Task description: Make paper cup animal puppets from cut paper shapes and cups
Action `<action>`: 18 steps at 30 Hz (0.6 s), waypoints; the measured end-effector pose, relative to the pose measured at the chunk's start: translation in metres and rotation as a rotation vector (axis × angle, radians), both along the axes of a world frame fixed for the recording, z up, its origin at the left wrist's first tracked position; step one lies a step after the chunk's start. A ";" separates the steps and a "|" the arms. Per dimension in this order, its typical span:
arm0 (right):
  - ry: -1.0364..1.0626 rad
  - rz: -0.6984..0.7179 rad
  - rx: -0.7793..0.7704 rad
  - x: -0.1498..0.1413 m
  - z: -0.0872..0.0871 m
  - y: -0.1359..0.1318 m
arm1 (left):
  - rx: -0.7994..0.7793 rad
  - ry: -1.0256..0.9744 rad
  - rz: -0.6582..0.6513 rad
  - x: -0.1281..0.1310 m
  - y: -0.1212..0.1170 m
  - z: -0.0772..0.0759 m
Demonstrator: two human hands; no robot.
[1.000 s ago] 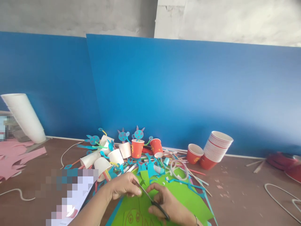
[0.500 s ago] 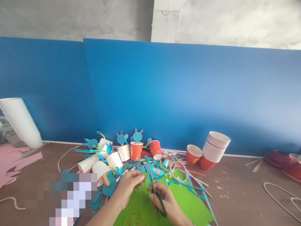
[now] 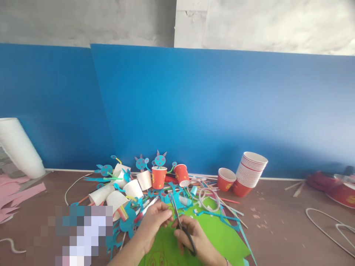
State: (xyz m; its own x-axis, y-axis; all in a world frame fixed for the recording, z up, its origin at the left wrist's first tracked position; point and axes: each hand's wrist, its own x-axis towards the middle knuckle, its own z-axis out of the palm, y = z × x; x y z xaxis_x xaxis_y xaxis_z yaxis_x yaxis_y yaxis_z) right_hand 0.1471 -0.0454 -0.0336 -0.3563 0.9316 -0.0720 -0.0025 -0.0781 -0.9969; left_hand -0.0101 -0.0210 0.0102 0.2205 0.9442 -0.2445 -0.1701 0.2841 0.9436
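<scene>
My right hand (image 3: 194,236) is closed on black-handled scissors (image 3: 181,227), whose blades point up and away over a sheet of green paper (image 3: 222,238). My left hand (image 3: 152,225) pinches a small round green piece (image 3: 170,212) of that paper right beside the blades. The green sheet lies on the brown table at the bottom middle, with a drawn face partly visible near the frame's lower edge. Both forearms enter from the bottom.
Behind the hands lie paper cups with blue paper animals (image 3: 159,160), straws and blue scraps. A stack of red cups (image 3: 251,171) stands to the right, white cups (image 3: 18,147) and pink paper (image 3: 16,192) to the left. White cord (image 3: 327,229) loops at far right. A blue board (image 3: 222,107) backs the table.
The scissors swung from lying slanted across the paper to pointing nearly upright. My left hand lifted the small green piece towards the blades. The view shifted slightly right.
</scene>
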 end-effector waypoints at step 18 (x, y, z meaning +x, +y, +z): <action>-0.002 -0.005 -0.029 0.001 0.005 -0.001 | 0.006 -0.018 -0.033 -0.002 -0.001 0.002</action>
State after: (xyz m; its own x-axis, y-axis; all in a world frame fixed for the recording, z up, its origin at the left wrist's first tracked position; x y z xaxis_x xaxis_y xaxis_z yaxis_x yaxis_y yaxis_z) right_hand 0.1476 -0.0462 -0.0287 -0.3517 0.9308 -0.0996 -0.0012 -0.1069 -0.9943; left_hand -0.0117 -0.0217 0.0120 0.2561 0.9379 -0.2340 -0.1781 0.2837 0.9422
